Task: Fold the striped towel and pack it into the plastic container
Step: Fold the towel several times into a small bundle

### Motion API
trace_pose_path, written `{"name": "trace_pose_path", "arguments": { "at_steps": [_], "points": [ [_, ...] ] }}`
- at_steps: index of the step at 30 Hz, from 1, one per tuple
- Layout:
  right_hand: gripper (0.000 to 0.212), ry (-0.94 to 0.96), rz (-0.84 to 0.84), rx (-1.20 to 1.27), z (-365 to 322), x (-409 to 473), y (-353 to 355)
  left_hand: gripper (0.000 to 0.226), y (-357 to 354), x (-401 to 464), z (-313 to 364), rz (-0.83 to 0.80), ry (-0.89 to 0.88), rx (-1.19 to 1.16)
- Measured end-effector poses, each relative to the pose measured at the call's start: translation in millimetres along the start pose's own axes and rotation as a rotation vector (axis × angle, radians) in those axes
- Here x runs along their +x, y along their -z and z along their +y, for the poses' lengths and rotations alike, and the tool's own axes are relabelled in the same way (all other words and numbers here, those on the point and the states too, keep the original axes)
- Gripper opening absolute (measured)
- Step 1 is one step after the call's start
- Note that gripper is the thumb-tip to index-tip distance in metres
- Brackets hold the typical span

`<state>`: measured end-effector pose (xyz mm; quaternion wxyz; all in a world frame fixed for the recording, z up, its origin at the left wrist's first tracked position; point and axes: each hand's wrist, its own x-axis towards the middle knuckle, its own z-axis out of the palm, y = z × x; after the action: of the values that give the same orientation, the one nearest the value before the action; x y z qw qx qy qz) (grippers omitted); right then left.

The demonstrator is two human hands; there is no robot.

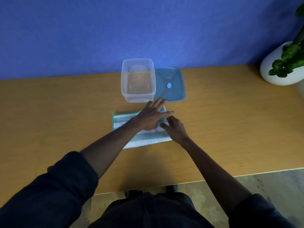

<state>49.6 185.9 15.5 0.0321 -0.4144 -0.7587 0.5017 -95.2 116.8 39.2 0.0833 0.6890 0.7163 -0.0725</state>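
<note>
Towel (131, 120) on table (57, 112), near side of the container (138, 80), partly folded.
Left hand (152, 116) lies flat, fingers spread, pressing the fold; right hand (175, 129) pinches the towel's right end between curled fingers. Container stands open, with its blue lid (170, 84) touching its right side.

towel (144, 140): middle covered by both hands and forearms
right hand (175, 129): fingertips blurred at the fold; grip unclear
plant (289, 56): cut off by right edge
pot (271, 69): partly cropped
</note>
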Motion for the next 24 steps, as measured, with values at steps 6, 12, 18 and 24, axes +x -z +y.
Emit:
{"name": "trace_pose_path", "arguments": {
  "at_steps": [6, 12, 18, 24],
  "points": [
    [0.021, 0.181, 0.037, -0.021, -27.0, -9.8, 21.8, 0.039, 42.5, 6.6, -27.7, 0.100, -0.009, 0.044],
    [0.047, 0.138, 0.102, -0.092, -45.5, -12.5, 42.9, 0.013, 68.0, -12.7, -54.6, 0.330, 0.149, -0.253],
    [0.020, 0.331, 0.279, -0.210, -66.4, -17.3, 71.3, 0.020, 89.5, -43.4, -53.5, 0.479, 0.225, -0.347],
    [0.017, 0.610, 0.444, -0.338, -93.0, -37.1, 90.0, 0.015, 93.2, -75.7, -34.7, 0.707, 0.286, -0.511]
  ]
}}
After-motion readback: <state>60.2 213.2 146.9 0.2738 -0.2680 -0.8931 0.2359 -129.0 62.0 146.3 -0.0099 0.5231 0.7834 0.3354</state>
